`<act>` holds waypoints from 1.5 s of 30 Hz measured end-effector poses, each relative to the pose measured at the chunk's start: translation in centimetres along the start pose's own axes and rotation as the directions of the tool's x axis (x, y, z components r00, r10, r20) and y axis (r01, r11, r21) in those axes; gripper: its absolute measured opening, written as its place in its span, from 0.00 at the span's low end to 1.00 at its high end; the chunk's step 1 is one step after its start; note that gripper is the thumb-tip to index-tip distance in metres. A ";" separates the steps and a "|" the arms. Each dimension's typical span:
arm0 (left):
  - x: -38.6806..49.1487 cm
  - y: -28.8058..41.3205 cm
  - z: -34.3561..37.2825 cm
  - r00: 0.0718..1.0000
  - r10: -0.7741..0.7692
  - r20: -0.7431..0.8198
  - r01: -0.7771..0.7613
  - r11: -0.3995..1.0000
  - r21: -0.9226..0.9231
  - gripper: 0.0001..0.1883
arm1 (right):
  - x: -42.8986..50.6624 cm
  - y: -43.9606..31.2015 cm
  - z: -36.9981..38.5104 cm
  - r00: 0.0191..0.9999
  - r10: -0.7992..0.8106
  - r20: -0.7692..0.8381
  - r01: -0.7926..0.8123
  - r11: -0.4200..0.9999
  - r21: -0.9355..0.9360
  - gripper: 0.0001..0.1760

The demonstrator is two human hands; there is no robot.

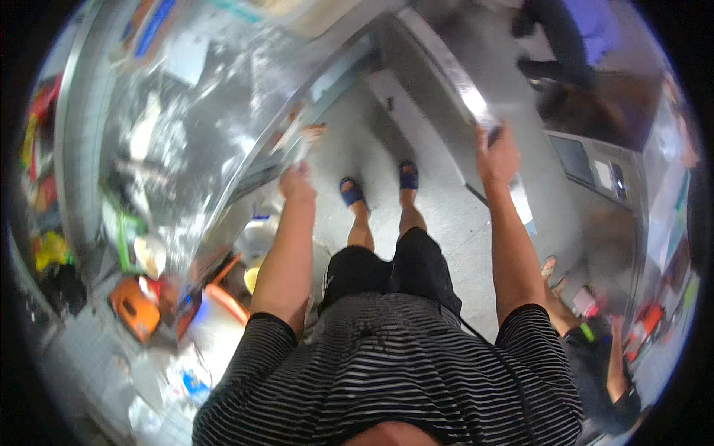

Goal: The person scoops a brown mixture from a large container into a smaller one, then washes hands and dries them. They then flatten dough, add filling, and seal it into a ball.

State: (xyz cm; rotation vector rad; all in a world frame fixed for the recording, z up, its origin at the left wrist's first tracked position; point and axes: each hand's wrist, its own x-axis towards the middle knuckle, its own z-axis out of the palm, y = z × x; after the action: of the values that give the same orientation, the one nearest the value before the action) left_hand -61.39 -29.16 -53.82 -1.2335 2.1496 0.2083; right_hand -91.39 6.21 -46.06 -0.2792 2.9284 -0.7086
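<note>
My right hand [498,159] grips the shiny metal top edge of an open door [466,92], which looks like a cabinet or under-counter fridge door. My left hand [297,181] is in front of the counter and seems closed on a small pale thing [310,136] with a brownish end, too blurred to name. Beyond my left hand is the cabinet opening [343,69] under the counter, its inside mostly hidden. My feet in dark blue slippers [352,192] stand on the grey floor [446,212] between my hands.
A wet-looking metal counter [223,106] runs along the left. An orange plastic item [135,309] and a white bucket-like container [217,329] are at lower left. Another person [597,357] is close on my right, another [563,39] at upper right near a metal cabinet [594,167].
</note>
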 end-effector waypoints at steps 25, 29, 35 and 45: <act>-8.8 -28.8 18.2 0.737 0.048 0.674 0.675 -0.092 -0.732 0.18 | -14.8 -17.8 7.0 0.814 0.366 0.451 -0.539 0.767 0.349 0.59; -11.2 -32.6 16.8 0.772 0.064 0.633 0.632 0.041 -0.774 0.16 | -16.5 -22.1 7.7 0.807 0.137 0.574 -0.400 0.842 0.363 0.60; -13.8 -35.1 15.8 0.815 0.090 0.572 0.559 0.136 -0.818 0.13 | -17.1 -24.7 4.0 0.875 0.035 0.484 -0.230 0.908 0.350 0.50; -17.8 -35.8 24.0 0.970 0.227 0.080 -0.059 0.547 -0.835 0.08 | -15.2 -26.3 -0.8 0.821 -0.209 0.532 -0.087 0.874 0.478 0.29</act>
State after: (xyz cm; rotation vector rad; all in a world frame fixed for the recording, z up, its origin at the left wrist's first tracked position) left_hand -14.90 -25.57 -55.72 -1.4179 2.0022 1.5175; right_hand -72.70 -13.28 -32.20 -0.4446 2.0960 -1.1112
